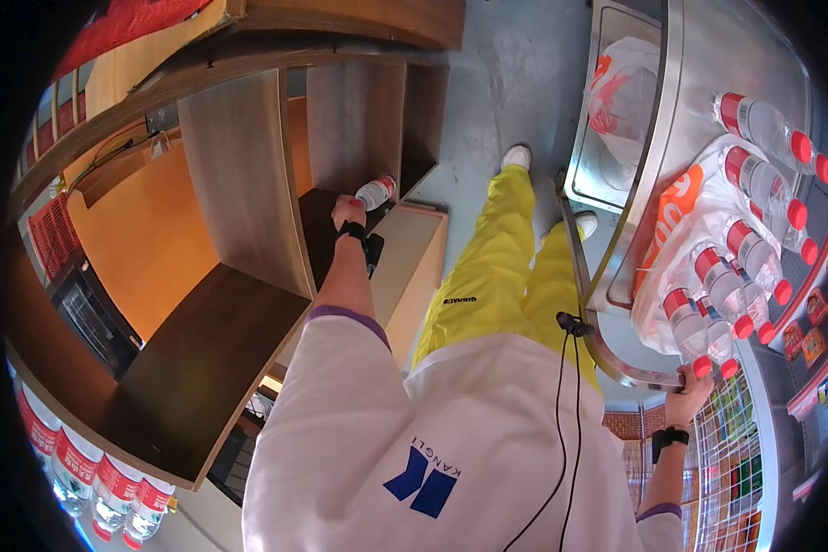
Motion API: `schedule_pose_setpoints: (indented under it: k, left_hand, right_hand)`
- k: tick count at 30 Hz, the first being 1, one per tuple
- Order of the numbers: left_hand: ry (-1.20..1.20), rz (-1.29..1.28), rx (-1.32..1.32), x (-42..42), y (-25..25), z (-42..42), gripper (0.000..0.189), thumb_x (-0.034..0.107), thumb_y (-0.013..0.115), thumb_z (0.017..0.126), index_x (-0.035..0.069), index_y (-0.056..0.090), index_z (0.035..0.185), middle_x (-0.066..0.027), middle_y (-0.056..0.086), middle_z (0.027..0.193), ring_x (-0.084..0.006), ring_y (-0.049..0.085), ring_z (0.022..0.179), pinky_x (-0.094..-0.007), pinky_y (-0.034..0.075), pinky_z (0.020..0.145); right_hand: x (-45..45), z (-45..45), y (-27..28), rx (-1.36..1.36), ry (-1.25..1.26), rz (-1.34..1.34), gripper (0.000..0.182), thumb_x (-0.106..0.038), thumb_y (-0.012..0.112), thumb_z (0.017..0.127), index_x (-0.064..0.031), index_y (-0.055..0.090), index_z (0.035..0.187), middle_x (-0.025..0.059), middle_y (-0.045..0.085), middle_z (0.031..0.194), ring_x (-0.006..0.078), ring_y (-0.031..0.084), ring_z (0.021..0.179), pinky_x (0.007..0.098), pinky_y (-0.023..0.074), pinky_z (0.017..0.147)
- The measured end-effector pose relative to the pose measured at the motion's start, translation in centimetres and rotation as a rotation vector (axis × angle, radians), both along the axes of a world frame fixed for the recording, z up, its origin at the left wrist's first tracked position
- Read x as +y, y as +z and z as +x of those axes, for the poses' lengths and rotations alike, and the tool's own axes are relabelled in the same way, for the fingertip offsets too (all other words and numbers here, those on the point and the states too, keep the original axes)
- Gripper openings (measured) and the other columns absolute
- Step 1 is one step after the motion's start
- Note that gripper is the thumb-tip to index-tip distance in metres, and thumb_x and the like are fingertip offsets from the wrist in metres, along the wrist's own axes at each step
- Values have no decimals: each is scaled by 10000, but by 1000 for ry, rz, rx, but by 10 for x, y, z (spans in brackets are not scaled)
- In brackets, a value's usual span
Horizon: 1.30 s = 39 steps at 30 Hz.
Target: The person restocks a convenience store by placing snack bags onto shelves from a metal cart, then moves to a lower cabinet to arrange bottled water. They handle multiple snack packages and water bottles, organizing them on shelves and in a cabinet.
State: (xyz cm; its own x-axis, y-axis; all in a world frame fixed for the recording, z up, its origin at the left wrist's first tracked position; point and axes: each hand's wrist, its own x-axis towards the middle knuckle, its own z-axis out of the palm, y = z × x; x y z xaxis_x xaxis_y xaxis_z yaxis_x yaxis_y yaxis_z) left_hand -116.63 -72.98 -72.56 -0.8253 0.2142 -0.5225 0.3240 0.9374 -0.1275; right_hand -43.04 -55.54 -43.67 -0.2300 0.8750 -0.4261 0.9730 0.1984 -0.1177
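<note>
My left hand (350, 209) reaches into a dark wood shelf compartment and grips the cap end of a clear plastic water bottle (375, 192) with a red-and-white label. The bottle lies tilted just above or on the shelf board (317, 214); I cannot tell which. At the lower right, my right hand (690, 393) is closed around the curved metal rail (614, 369) of a steel cart (690, 41). Close above that hand, several red-capped water bottles (683, 324) are grouped on the cart, some over a white and orange plastic bag (690, 193).
A steel tray (583, 176) holding a plastic bag (621, 103) sits beside the cart. Larger water bottles (76, 459) stand beyond the shelf's lower left end. A white wire rack (731, 441) is at lower right. Black cords (559, 441) hang across my shirt.
</note>
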Motion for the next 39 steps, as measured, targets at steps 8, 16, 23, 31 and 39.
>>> schedule_pose_setpoints:
  k: [8,16,23,31,39]
  left_hand:
    - [-366,257,101,154,86,14,202,171,570,846,18,623,967,-246,632,977,-409,603,943,-463,502,812]
    - [-481,205,97,259,66,-23,236,197,592,828,31,638,989,-234,633,1019,-397,598,979,-454,496,839]
    - [-454,166,100,284,58,-38,319,265,616,794,64,654,1038,-208,650,1034,-366,614,994,-430,490,876]
    - [-523,77,179,274,17,-69,303,302,603,816,82,664,1015,-187,657,1038,-365,614,1002,-435,490,880]
    - [-415,195,172,274,30,-57,563,376,640,785,28,520,1210,-246,588,1155,-380,579,1061,-435,482,902]
  right_hand:
    - [-1,-9,4,-25,-57,1,265,88,552,609,-77,594,813,125,559,849,350,512,908,429,381,815]
    - [-5,0,-2,-13,-58,56,284,56,571,596,-69,588,850,128,552,857,355,512,886,438,388,791]
    - [-5,-3,-3,29,-135,53,250,29,581,586,-28,546,826,156,501,825,400,479,844,468,379,745]
    - [0,-11,0,14,-90,103,294,22,585,590,-31,558,878,149,513,873,402,481,875,459,390,769]
    - [2,-6,-1,21,-41,95,286,5,594,590,-39,564,871,141,514,867,390,486,862,454,394,763]
